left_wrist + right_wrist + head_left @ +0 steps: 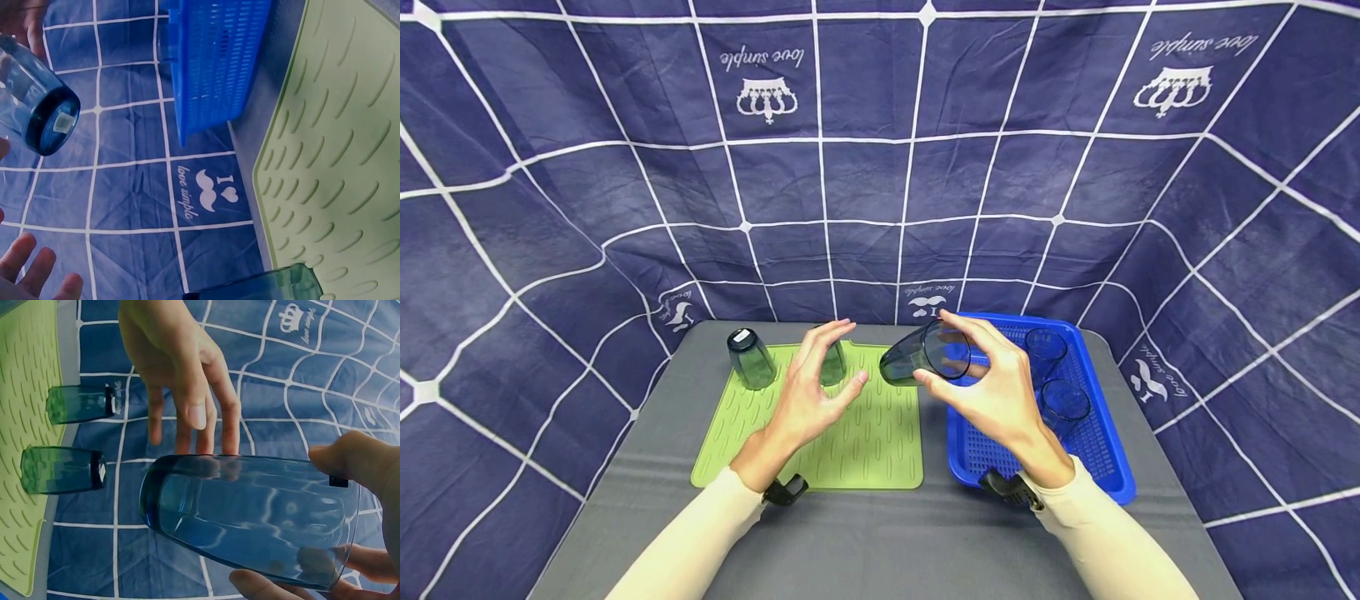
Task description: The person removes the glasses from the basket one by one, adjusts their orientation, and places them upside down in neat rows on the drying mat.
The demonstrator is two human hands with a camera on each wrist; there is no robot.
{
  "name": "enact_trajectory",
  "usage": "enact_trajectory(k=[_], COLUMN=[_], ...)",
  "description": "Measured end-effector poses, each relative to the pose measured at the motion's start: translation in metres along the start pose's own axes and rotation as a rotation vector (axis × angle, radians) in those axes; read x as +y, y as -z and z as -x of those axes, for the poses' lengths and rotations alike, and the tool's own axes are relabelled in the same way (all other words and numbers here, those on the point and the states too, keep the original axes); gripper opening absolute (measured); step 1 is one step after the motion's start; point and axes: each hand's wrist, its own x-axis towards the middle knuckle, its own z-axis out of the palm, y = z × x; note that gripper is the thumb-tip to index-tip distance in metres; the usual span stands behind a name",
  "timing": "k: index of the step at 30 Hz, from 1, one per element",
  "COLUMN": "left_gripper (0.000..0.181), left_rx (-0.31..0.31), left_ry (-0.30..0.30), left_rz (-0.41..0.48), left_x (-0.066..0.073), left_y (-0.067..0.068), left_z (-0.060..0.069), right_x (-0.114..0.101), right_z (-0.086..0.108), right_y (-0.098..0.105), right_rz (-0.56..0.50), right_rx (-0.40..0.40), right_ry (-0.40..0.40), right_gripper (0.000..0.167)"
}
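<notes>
My right hand (1000,387) grips a blue-tinted drinking glass (910,360) near its rim, thumb on one side and fingers on the other. The glass is tilted in the air, its base toward the left. Facing that base, my left hand (812,392) hovers over the mat with fingers spread and holds nothing. In the right wrist view the held glass (250,519) fills the middle, and the left hand (187,381) shows behind it. Two glasses stand upside down on the green mat (872,442): one glass (752,362) at the left, another glass (833,364) partly behind the left hand.
A blue plastic basket (1108,450) sits at the right of the grey table (880,542), with one glass (1047,350) toward its back and another glass (1063,404) nearer, both mouth up. Blue cloth with white lines (865,183) hangs behind and along both sides.
</notes>
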Motion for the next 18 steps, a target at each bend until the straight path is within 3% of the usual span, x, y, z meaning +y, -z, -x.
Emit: enact_trajectory(k=[18], left_gripper=[0.074], left_rx=[-0.005], left_ry=[-0.062], left_rz=[0.08], left_x=[0.022], left_y=[-0.002], left_z=[0.004], right_x=[-0.008], right_z=[0.001], right_y=[0.001], right_rz=[-0.095], right_rx=[0.024], right_ry=[0.0], right_gripper=[0.08])
